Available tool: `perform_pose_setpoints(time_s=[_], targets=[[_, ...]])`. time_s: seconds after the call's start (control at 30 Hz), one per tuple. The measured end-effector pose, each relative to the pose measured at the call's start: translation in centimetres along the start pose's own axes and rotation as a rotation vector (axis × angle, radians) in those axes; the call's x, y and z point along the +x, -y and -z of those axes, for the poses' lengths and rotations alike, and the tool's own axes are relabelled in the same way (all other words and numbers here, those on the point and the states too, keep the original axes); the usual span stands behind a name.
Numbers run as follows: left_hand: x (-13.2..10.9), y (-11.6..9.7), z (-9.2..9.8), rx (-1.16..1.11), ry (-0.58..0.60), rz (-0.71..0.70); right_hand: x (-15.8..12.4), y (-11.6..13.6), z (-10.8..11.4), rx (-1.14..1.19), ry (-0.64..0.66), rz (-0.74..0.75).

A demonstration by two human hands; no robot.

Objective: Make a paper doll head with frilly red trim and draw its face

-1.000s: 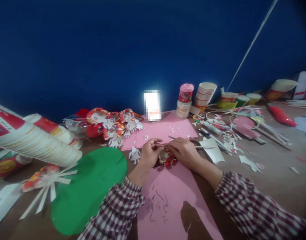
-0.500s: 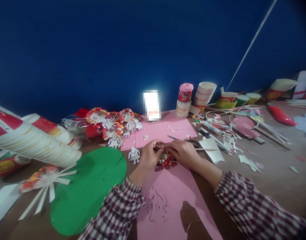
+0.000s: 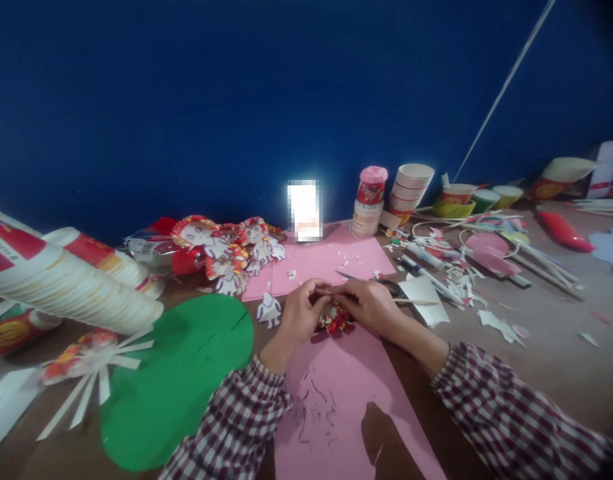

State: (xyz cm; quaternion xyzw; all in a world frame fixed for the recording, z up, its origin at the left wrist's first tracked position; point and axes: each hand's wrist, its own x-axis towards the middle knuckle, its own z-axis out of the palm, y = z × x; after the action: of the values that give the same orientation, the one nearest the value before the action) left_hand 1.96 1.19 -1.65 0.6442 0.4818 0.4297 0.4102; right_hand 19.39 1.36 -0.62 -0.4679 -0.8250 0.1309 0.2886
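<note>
Both my hands meet at the middle of the table, holding a small red and yellow curled-paper piece (image 3: 336,321) between them. My left hand (image 3: 305,312) grips its left side, fingers bent and thumb pressed in. From the other side my right hand (image 3: 370,308) pinches it, fingertips almost touching those of the left. The far part of the piece is hidden behind my fingers. Below lies a pink paper sheet (image 3: 336,380) with dark marks on it. A white paper doll body cutout (image 3: 269,311) lies just left of my left hand.
Finished-looking paper dolls (image 3: 256,233) cluster at the back left. Stacked paper cups (image 3: 101,293) lean at left beside a green paper shape (image 3: 186,373). Scissors (image 3: 393,288), white paper scraps (image 3: 456,283) and markers (image 3: 409,263) lie right. More cups (image 3: 411,190) stand behind.
My right hand has shifted very slightly, its fingers more bent around the curled-paper piece. My left hand stays almost still, and the things on the table have not moved.
</note>
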Motion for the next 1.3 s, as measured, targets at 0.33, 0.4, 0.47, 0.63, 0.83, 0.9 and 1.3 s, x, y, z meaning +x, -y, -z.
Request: perform_pose_setpoints(time_s=[0.33,0.4,0.47,0.63,0.83,0.9,1.3], targets=[[0.25,0.88,-0.14,-0.154,0.032,0.042,0.04,-0.06,-0.09,0.006,-0.003,-0.047],[0.23,0.92,-0.17,-0.185,0.047,0.058,0.07,-0.07,-0.06,0.007,-0.017,-0.052],[0.21,0.88,-0.16,-0.218,0.062,0.088,0.09,-0.12,-0.06,0.007,-0.03,-0.054],[0.27,0.47,0.07,-0.191,0.125,0.131,0.08,-0.2,-0.11,0.001,-0.023,-0.056],[0.28,0.58,0.19,-0.179,0.158,0.183,0.04,-0.17,-0.1,0.011,-0.009,-0.058],[0.3,0.63,0.25,-0.14,0.122,0.193,0.03,-0.22,-0.15,0.006,-0.015,-0.06],[0.51,0.21,0.34,-0.125,0.157,0.177,0.2,-0.06,0.41,0.028,0.028,-0.013]])
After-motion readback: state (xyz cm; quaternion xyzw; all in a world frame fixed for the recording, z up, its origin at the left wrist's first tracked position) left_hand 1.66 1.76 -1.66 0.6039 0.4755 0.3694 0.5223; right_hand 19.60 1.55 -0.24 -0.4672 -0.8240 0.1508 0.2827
